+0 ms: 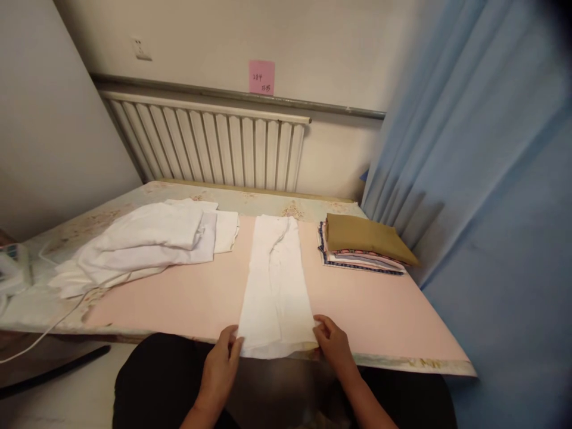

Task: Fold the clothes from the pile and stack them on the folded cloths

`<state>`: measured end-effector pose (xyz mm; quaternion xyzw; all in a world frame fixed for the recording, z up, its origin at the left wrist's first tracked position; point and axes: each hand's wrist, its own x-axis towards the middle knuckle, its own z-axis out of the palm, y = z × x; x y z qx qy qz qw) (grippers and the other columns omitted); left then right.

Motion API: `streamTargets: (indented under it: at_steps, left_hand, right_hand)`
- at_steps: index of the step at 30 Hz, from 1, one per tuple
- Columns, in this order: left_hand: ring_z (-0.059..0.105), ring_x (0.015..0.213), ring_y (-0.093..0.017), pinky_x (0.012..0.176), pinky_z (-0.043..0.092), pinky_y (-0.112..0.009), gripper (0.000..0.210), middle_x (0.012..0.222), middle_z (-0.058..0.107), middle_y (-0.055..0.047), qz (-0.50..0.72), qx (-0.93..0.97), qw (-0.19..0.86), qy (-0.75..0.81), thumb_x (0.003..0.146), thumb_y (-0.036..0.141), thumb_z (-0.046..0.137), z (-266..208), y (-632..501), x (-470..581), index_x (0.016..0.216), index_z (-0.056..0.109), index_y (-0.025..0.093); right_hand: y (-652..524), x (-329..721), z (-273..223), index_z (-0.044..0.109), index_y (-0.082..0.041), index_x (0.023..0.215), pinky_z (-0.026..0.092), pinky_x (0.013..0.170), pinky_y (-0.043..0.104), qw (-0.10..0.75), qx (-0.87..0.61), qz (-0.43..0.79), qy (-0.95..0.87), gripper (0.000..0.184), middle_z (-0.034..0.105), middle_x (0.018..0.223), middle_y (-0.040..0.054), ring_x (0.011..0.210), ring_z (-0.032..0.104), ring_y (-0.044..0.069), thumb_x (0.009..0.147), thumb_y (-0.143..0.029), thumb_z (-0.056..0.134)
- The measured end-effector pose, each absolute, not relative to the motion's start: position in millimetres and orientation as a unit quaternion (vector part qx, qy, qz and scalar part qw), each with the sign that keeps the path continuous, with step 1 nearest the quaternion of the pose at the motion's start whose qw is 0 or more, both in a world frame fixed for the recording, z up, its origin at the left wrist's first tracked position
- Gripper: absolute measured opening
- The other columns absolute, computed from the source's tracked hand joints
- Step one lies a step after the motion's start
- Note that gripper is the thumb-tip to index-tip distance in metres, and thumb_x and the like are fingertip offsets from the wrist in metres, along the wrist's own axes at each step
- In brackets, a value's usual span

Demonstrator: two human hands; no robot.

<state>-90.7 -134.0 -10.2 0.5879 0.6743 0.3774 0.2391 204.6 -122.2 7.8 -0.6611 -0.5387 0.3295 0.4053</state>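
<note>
While hands (220,364) (334,344) hold it, white cloth (276,292) lies between.

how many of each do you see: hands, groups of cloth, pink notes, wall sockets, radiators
left hand, right hand: 2
white pile, middle cloth, folded stack: 3
note: 1
socket: 1
radiator: 1
total: 8
</note>
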Motion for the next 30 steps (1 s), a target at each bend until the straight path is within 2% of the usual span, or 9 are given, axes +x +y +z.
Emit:
streamTargets:
  at_steps: [2, 4, 7, 10, 14, 20, 24, 27, 30]
  left_hand:
    - [0.068, 0.099, -0.024, 0.087, 0.055, -0.039, 0.037, 0.108, 0.07, -0.006, 0.371, 0.639, 0.176, 0.65, 0.089, 0.043, 0.048, -13, -140, -91, 0.118, 0.056, 0.022]
    - [0.066, 0.103, -0.023, 0.089, 0.055, -0.038, 0.038, 0.114, 0.067, -0.008, 0.367, 0.678, 0.127, 0.624, 0.089, 0.042, 0.051, -15, -145, -90, 0.122, 0.055, 0.023]
    - [0.066, 0.1, -0.022, 0.085, 0.057, -0.035, 0.036, 0.113, 0.064, -0.008, 0.355, 0.715, 0.069, 0.598, 0.09, 0.038, 0.052, -17, -149, -88, 0.122, 0.055, 0.023]
    - [0.065, 0.099, -0.021, 0.084, 0.057, -0.033, 0.03, 0.116, 0.06, -0.01, 0.344, 0.73, 0.019, 0.59, 0.092, 0.031, 0.049, -16, -148, -87, 0.119, 0.055, 0.022]
    - [0.065, 0.097, -0.019, 0.083, 0.056, -0.03, 0.023, 0.112, 0.06, -0.008, 0.34, 0.739, -0.009, 0.581, 0.094, 0.024, 0.043, -15, -145, -87, 0.112, 0.056, 0.022]
    - [0.066, 0.094, -0.018, 0.083, 0.056, -0.029, 0.019, 0.11, 0.061, -0.007, 0.334, 0.748, -0.007, 0.574, 0.094, 0.027, 0.044, -18, -143, -86, 0.108, 0.055, 0.023]
    - [0.065, 0.096, -0.02, 0.081, 0.057, -0.031, 0.023, 0.116, 0.059, -0.01, 0.322, 0.753, -0.04, 0.572, 0.092, 0.03, 0.049, -24, -142, -86, 0.113, 0.054, 0.022]
    - [0.066, 0.095, -0.02, 0.079, 0.057, -0.031, 0.021, 0.115, 0.059, -0.01, 0.305, 0.76, -0.056, 0.571, 0.093, 0.026, 0.047, -26, -142, -86, 0.113, 0.053, 0.022]
    - [0.065, 0.093, -0.02, 0.078, 0.057, -0.031, 0.019, 0.113, 0.059, -0.009, 0.295, 0.764, -0.06, 0.571, 0.093, 0.023, 0.046, -27, -142, -86, 0.11, 0.054, 0.022]
  right_hand:
    - [-129, 203, 8, 0.065, -0.021, 0.106, 0.053, 0.074, 0.035, 0.402, -0.661, 0.206, -0.599, 0.029, 0.064, 0.083, 0.0045, 0.076, 0.061, 0.021, 0.083, -0.032, 0.052]
    - [-135, 201, 9, 0.064, -0.022, 0.109, 0.051, 0.086, 0.04, 0.407, -0.629, 0.118, -0.652, 0.027, 0.065, 0.098, 0.0081, 0.093, 0.06, 0.024, 0.085, -0.029, 0.054]
    - [-142, 198, 9, 0.062, -0.023, 0.115, 0.05, 0.094, 0.043, 0.399, -0.568, 0.078, -0.715, 0.032, 0.062, 0.112, 0.0096, 0.107, 0.056, 0.026, 0.083, -0.024, 0.06]
    - [-144, 197, 4, 0.061, -0.023, 0.119, 0.05, 0.095, 0.045, 0.38, -0.536, 0.069, -0.751, 0.038, 0.06, 0.118, 0.0104, 0.111, 0.055, 0.027, 0.081, -0.019, 0.063]
    - [-145, 199, -5, 0.063, -0.024, 0.115, 0.05, 0.093, 0.046, 0.373, -0.525, 0.063, -0.762, 0.037, 0.062, 0.114, 0.0099, 0.108, 0.056, 0.026, 0.081, -0.012, 0.058]
    - [-144, 200, -6, 0.065, -0.023, 0.106, 0.051, 0.09, 0.043, 0.405, -0.531, 0.08, -0.74, 0.035, 0.066, 0.106, 0.0083, 0.101, 0.059, 0.023, 0.081, -0.006, 0.047]
    - [-141, 198, -2, 0.064, -0.022, 0.099, 0.049, 0.088, 0.04, 0.406, -0.547, 0.092, -0.726, 0.027, 0.066, 0.1, 0.0069, 0.097, 0.057, 0.022, 0.082, -0.008, 0.048]
    - [-137, 197, 1, 0.062, -0.022, 0.087, 0.047, 0.081, 0.035, 0.394, -0.564, 0.106, -0.718, 0.015, 0.064, 0.09, 0.005, 0.09, 0.056, 0.021, 0.085, -0.013, 0.05]
    - [-134, 196, 4, 0.057, -0.022, 0.078, 0.044, 0.074, 0.032, 0.382, -0.585, 0.114, -0.707, 0.012, 0.06, 0.081, 0.003, 0.082, 0.054, 0.02, 0.087, -0.017, 0.05]
